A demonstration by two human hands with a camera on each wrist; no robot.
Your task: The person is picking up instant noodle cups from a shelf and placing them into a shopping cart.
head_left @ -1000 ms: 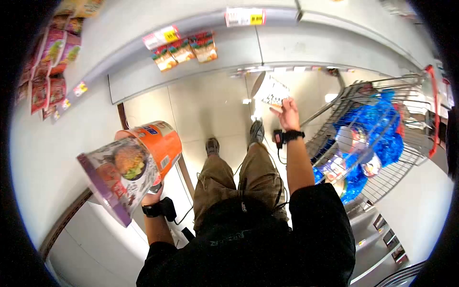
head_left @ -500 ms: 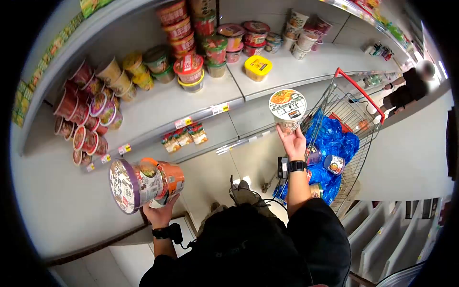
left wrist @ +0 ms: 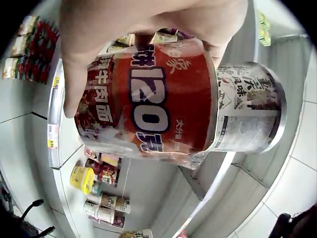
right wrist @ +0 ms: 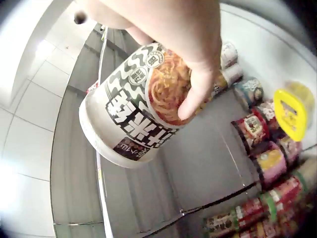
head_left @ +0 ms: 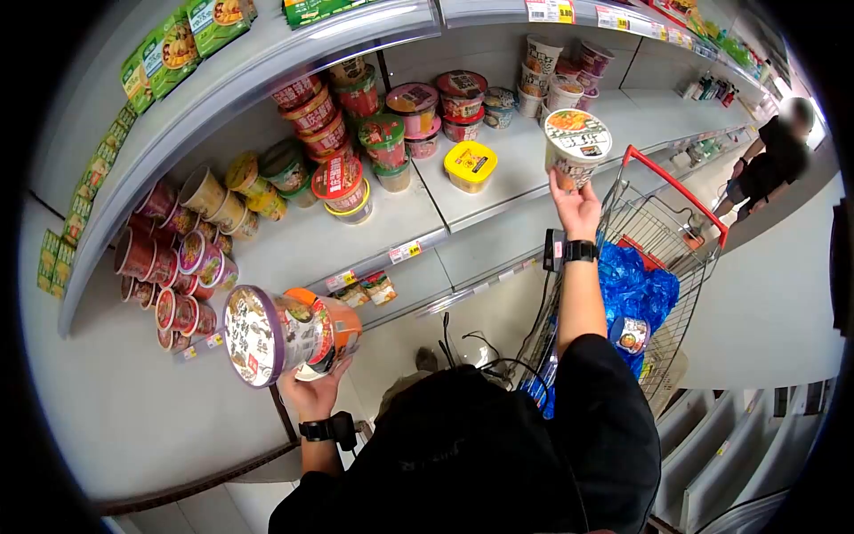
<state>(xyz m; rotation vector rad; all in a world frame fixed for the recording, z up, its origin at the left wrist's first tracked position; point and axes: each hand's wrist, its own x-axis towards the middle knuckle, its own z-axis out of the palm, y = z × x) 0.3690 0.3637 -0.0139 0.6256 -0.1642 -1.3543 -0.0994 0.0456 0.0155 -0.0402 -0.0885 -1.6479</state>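
In the head view my left hand (head_left: 313,392) grips an orange noodle tub (head_left: 340,327), with a purple-rimmed white tub (head_left: 258,336) against it. The left wrist view shows fingers wrapped round the orange tub (left wrist: 153,99), and a white printed cup (left wrist: 247,106) at its end. My right hand (head_left: 578,212) holds a white cup (head_left: 576,142) by its lower part, its lid facing the camera, in front of the shelf. From the right wrist, the thumb and fingers of that hand (right wrist: 173,44) grip the cup (right wrist: 133,106) round its noodle picture.
Stacked noodle tubs (head_left: 325,125) and a yellow-lidded tub (head_left: 470,165) stand on the shelf (head_left: 485,198). A cart (head_left: 685,258) with blue bags (head_left: 636,289) and a cup is at my right. Behind it, a person (head_left: 772,160) stands in the aisle. Green packets (head_left: 165,55) lie on an upper shelf.
The view has lifted from the floor to the shelves. My right hand has raised the white cup from low down to the shelf's front, right of the yellow tub. The left hand keeps its tubs.
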